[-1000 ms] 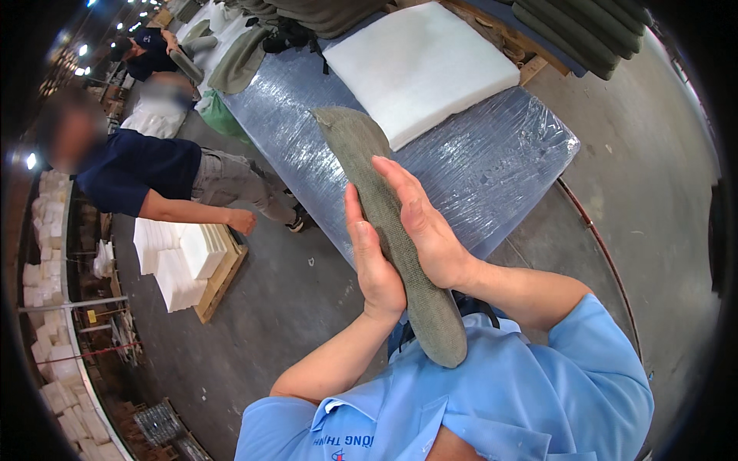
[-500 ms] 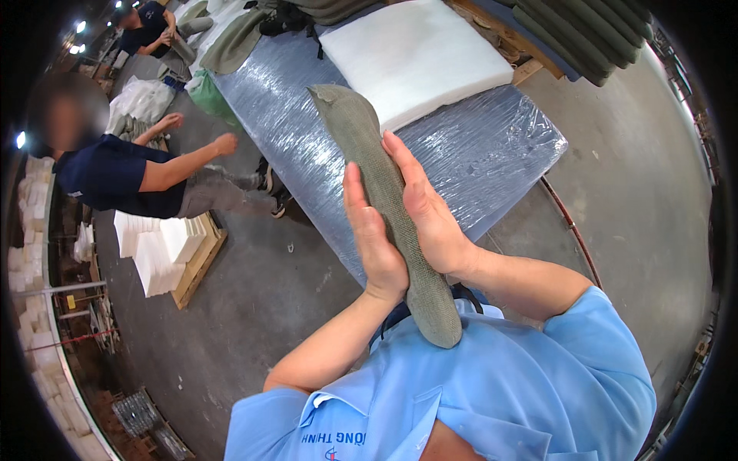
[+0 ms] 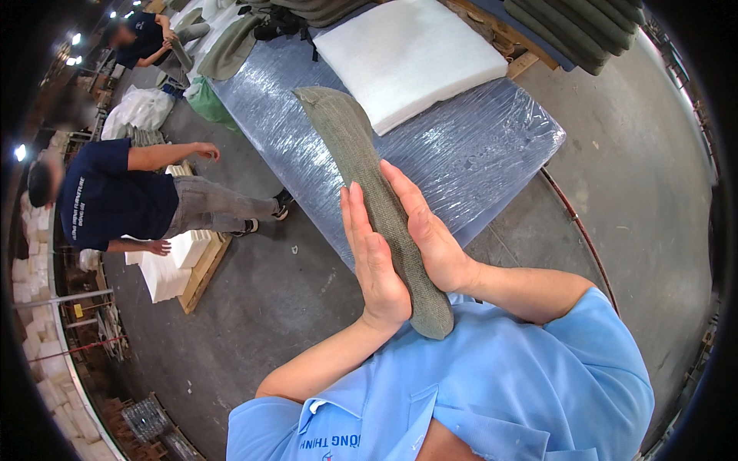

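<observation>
On the head feed I see both bare hands working one cushion (image 3: 384, 215), long, grey-green, woven. It sits upper-left to lower-right, clamped between the palms: left hand (image 3: 377, 276) on its left side, right hand (image 3: 434, 242) on its right. Fingers are straight, not curled round it. Left fingers lie close together along the left edge, thumb up near the top face. Right fingers run along the right edge, thumb nearer me than the fingertips. I can't tell how hard either palm presses.

Cushion runs well past the fingertips at the far end, which is wide, bends left and has a ragged edge. Near end is rounded, sticks out past the heels of the hands, in front of the blue shirt (image 3: 500, 376); can't tell if it touches.

Far half shows over the film-wrapped table (image 3: 492, 173). White slab (image 3: 407, 65) lies on that, just beyond the cushion. More cushions (image 3: 573, 34) are piled top right. Floor side: red-brown hose (image 3: 578, 223) right of the table; one co-worker (image 3: 127, 192) in dark top at left, by a pallet (image 3: 204, 273) of white blocks (image 3: 164, 276).
</observation>
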Demonstrator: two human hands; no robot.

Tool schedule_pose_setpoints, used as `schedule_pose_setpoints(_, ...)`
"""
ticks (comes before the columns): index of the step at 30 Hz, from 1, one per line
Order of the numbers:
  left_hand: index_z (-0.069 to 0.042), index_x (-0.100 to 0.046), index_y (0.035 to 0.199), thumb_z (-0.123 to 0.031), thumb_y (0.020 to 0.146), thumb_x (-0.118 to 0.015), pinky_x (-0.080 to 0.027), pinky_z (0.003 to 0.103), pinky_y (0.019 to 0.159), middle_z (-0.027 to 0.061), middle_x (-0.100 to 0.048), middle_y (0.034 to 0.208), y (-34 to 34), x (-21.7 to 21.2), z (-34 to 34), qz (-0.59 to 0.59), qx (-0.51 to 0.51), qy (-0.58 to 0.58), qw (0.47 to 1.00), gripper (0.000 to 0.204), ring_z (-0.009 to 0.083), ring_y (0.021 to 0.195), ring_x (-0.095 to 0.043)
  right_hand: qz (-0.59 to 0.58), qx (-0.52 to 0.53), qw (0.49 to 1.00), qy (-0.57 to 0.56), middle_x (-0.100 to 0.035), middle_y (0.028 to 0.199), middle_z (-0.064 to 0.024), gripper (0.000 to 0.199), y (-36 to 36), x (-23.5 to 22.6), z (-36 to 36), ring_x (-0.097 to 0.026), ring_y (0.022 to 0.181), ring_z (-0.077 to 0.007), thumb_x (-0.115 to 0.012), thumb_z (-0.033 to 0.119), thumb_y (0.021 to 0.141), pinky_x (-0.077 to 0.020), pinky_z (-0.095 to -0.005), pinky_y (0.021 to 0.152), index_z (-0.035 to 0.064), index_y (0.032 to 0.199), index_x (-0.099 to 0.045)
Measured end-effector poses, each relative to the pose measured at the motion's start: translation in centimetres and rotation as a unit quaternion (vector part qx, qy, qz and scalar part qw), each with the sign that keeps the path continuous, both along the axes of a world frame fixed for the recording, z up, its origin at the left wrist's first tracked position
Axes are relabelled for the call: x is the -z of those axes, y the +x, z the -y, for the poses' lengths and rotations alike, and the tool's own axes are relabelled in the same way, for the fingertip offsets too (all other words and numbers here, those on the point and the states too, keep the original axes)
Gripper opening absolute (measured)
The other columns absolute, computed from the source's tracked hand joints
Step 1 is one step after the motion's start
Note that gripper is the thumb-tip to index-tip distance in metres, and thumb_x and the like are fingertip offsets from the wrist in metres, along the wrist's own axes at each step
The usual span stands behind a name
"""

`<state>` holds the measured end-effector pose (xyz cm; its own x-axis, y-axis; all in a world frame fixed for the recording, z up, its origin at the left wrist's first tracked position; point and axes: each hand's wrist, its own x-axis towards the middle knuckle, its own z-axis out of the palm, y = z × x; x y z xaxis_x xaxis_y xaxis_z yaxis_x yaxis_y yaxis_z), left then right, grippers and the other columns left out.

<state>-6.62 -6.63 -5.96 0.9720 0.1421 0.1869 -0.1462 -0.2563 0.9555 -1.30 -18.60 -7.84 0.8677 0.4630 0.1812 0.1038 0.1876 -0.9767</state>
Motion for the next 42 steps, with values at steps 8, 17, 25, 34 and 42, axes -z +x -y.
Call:
schedule_pose_setpoints(8, 0.002, -0.018, 0.168, -0.04, 0.113, -0.02, -0.012, 0.052, 0.131, 0.0282, -0.004, 0.176, -0.3, 2.0, 0.4, 0.04, -0.01, 0.015, 0.999, 0.07, 0.0413, 0.164, -0.003, 0.056, 0.031, 0.997, -0.044, -0.018, 0.173, -0.0286, 0.089, -0.4, -0.7, -0.5, -0.013, 0.163, -0.0403, -0.033, 0.064, 0.111, -0.0168, -0.0475, 0.131, -0.0028, 0.168, -0.019)
schedule_pose_setpoints(17, 0.003, -0.017, 0.168, -0.042, 0.112, -0.025, -0.011, 0.053, 0.131, 0.0287, -0.007, 0.175, -0.3, 2.3, 0.9, 0.082, -0.013, 0.047, 0.995, 0.072, 0.042, 0.164, -0.005, 0.031, 0.027, 0.999, -0.027, -0.016, 0.174, -0.026, 0.09, -0.8, -0.7, 0.5, -0.015, 0.163, -0.038, -0.035, 0.063, 0.111, -0.0163, -0.0468, 0.131, -0.0038, 0.168, -0.015)
schedule_pose_setpoints(25, 0.004, -0.01, 0.169, -0.042, 0.114, -0.025, -0.012, 0.052, 0.131, 0.0291, -0.006, 0.175, -3.0, -0.3, 0.1, 0.012, 0.011, 0.032, 0.999, 0.073, 0.0431, 0.164, -0.006, 0.023, -0.03, 0.999, -0.014, -0.009, 0.176, -0.0236, 0.105, -4.0, 0.1, 1.9, -0.011, 0.164, -0.0365, -0.032, 0.076, 0.105, -0.0129, -0.049, 0.131, -0.0035, 0.169, -0.007)
schedule_pose_setpoints(34, 0.005, -0.019, 0.167, -0.048, 0.111, -0.025, -0.015, 0.053, 0.13, 0.0306, -0.008, 0.174, -3.0, 2.2, -0.9, 0.089, -0.017, 0.03, 0.995, 0.078, 0.0446, 0.163, -0.01, 0.121, 0.006, 0.992, -0.038, -0.014, 0.174, -0.0284, 0.094, -4.6, -0.3, 0.1, -0.013, 0.163, -0.0424, -0.031, 0.065, 0.11, -0.0145, -0.0509, 0.13, -0.0052, 0.168, -0.008)
schedule_pose_setpoints(42, -0.003, -0.003, 0.171, -0.048, 0.116, -0.028, -0.026, 0.045, 0.128, 0.0206, -0.018, 0.174, -0.2, 1.3, -2.3, -0.035, -0.031, -0.208, 0.977, 0.075, 0.0325, 0.158, -0.028, 0.002, -0.008, 1.0, -0.002, -0.017, 0.174, -0.0253, 0.094, 3.8, 2.1, -2.4, -0.018, 0.162, -0.0374, -0.026, 0.07, 0.109, -0.0178, -0.0458, 0.131, -0.0007, 0.17, -0.009)
